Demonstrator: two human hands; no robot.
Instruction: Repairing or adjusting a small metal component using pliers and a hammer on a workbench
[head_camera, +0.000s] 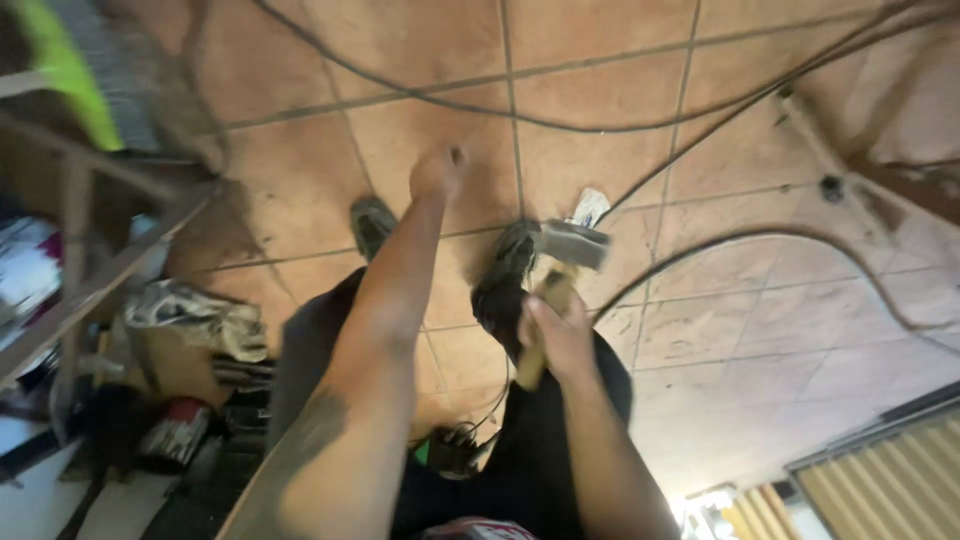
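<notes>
While the view blurs toward its edges, a yellow-green and grey thing (75, 70) sits far off to the upper left of the left hand (438, 172), above a slanting wooden frame (110, 260). Below that frame, well to the lower left of the same hand, lie a crumpled grey cloth (195, 318) and a heap of dark tools, one with a red band (178, 428). The left hand is stretched out over the tiled floor (760, 330) with its fingers curled in; whether it holds anything cannot be told. Just below and to its left a grey shoe (372, 224) stands on the tiles, and a second shoe (508, 258) stands to its lower right, near the right hand (560, 335). That right hand is closed around the wooden handle of a hammer (560, 270), whose grey metal head juts up and to the right just above the fingers. A small white scrap (590, 206) lies on the floor just beyond the hammer head. Black cables (800, 240) curve across the tiles above and to the right of the right hand, and a ribbed tan panel (890, 475) lies well off to its lower right.
</notes>
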